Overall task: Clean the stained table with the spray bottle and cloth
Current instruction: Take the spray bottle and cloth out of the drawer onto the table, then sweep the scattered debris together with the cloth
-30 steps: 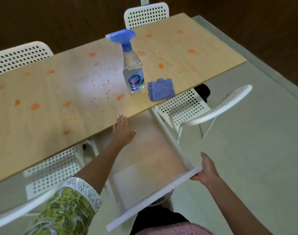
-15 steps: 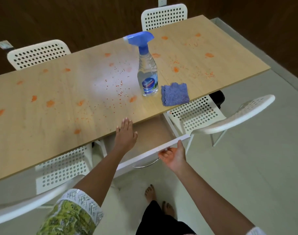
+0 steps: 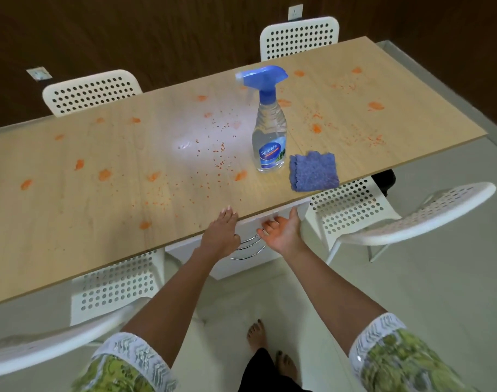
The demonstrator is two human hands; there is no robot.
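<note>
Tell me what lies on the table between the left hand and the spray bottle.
In the head view, only scattered orange specks and one orange stain lie between the left hand and the spray bottle.

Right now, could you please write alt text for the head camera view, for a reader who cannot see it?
A person's left hand rests flat on the near edge of a wooden table spattered with orange stains, while the right hand pushes a white drawer front under it. A spray bottle stands upright beside a blue cloth; white perforated chairs surround the table.
</note>
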